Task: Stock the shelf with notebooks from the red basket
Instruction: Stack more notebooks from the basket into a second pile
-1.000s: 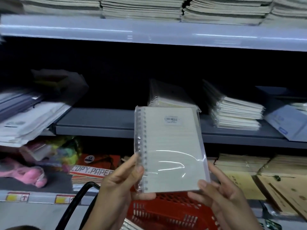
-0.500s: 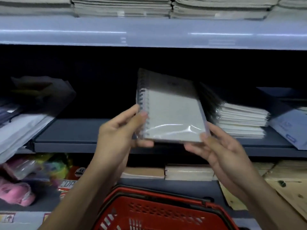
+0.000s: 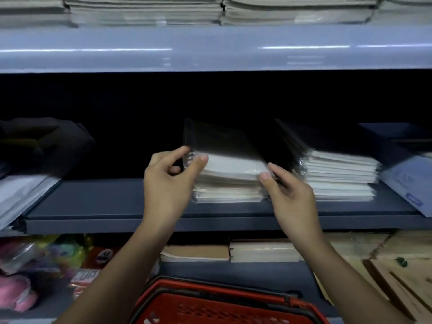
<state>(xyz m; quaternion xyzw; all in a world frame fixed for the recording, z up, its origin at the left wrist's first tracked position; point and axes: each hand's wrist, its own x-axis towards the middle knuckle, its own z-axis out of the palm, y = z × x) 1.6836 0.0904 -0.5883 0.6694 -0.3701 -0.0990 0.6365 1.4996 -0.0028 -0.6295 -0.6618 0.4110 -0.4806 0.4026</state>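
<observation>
**Notebook reaches the stack on the middle shelf**

Notebook (image 3: pixel 230 163), the wrapped spiral one, now lies on top of the short pile (image 3: pixel 228 191) at the centre of the frame, where half a second ago we were holding it up in the air in front of the shelf (image 3: pixel 105 206). Our left hand (image 3: pixel 168 181) pinches its spiral corner between thumb and forefinger; our right hand (image 3: pixel 288 195) has its fingertips at the near right corner, but we cannot tell whether they grip or merely steady it. The far end fades into shadow, so we cannot say it lies square. We judge this placement nearly done: only letting go and a nudge remain. The red basket (image 3: pixel 210 305) sits at the bottom centre, its contents hidden, so we cannot tell how many notebooks remain. A taller stack (image 3: pixel 339 176) stands just right of ours.
</observation>
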